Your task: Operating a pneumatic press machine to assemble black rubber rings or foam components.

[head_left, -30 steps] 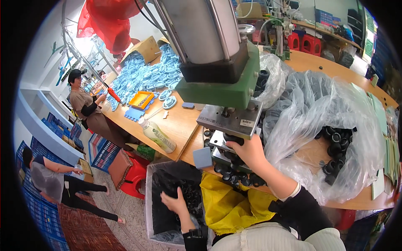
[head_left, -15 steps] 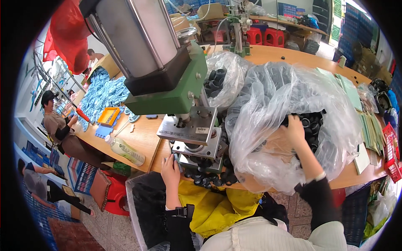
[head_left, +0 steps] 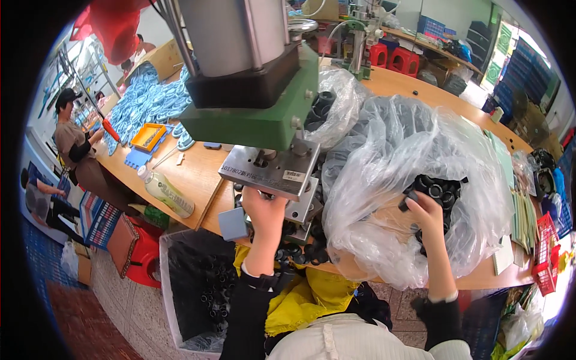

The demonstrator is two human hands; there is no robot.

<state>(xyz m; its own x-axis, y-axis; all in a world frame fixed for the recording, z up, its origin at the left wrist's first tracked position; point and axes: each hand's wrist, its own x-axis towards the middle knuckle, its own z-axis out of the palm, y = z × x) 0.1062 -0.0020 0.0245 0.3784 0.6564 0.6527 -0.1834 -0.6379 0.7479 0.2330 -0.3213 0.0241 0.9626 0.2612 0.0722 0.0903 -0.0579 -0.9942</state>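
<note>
My left hand (head_left: 264,211) reaches into a green bench press (head_left: 240,127), just below its upper metal plate (head_left: 270,169). The plate hides its fingers, so I cannot tell whether they hold anything. Beside that wrist is a light blue-grey block (head_left: 232,224). My right hand (head_left: 427,215) pinches a small black round part (head_left: 409,200) over the opening of a clear plastic bag (head_left: 378,240). Many similar black ring-like parts (head_left: 443,191) lie inside the bag. More black parts (head_left: 294,255) crowd the table edge below the press.
A bin (head_left: 171,282) with black parts stands below the table's left side. A bottle (head_left: 167,191), a yellow tray (head_left: 149,137) and a heap of light blue pieces (head_left: 141,99) are to the left. A co-worker (head_left: 73,137) stands beyond. A red basket (head_left: 545,255) sits far right.
My left hand has moved from the front of the press up under its upper plate. My right hand has drawn back from the bagged parts with a black part in its fingers. The view has shifted.
</note>
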